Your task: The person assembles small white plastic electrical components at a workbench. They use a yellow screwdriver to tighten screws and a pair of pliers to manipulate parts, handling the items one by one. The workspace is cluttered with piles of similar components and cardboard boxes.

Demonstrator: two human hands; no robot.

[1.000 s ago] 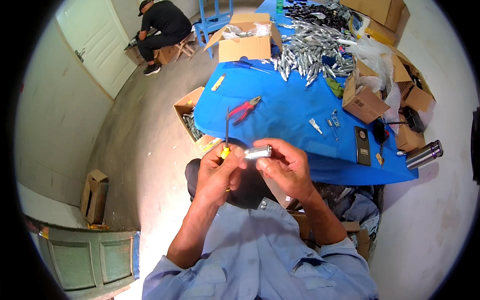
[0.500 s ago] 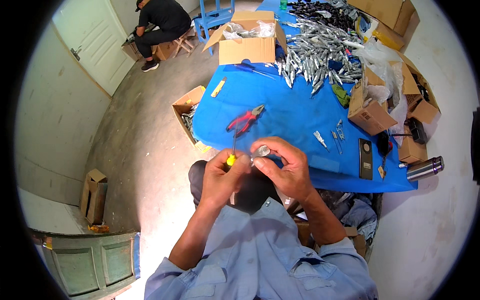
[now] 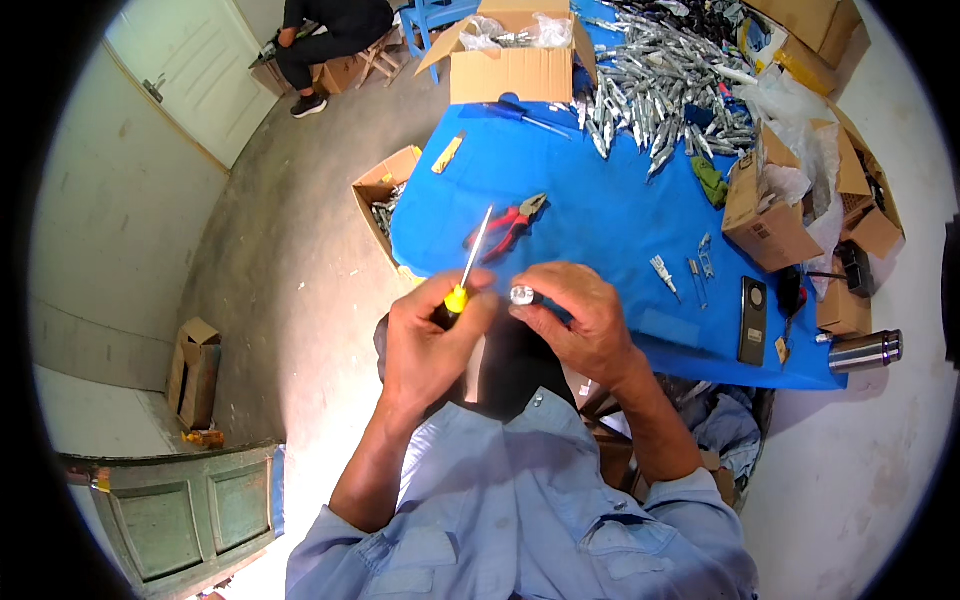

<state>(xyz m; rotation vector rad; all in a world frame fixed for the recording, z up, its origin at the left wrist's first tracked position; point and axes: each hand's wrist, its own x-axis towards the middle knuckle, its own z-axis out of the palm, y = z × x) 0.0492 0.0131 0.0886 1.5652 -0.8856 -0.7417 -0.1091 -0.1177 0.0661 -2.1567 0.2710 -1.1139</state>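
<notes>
My left hand (image 3: 425,335) is closed around the handle of a screwdriver (image 3: 457,300) with a yellow collar and a dark grip. The bright shaft points up and slightly right, away from me. Facing it, my right hand (image 3: 588,315) pinches a small dark cylindrical piece (image 3: 523,295) by its sides, its shiny metal end turned toward the screwdriver. A narrow gap separates the two, and the fingers cover most of the piece. Just beyond, on the blue cloth, lie red-handled pliers (image 3: 515,226) with open jaws.
A large heap of silvery metal parts (image 3: 650,100) covers the far table beside an open carton (image 3: 510,75). Loose small parts (image 3: 664,272), a dark flat device (image 3: 753,320) and a steel flask (image 3: 866,350) lie to the right. Another person (image 3: 335,30) sits far left.
My hands have moved slightly apart. The screwdriver now leans more to the right, and the piece in my right hand has turned its metal end into view. The whole view has shifted a little.
</notes>
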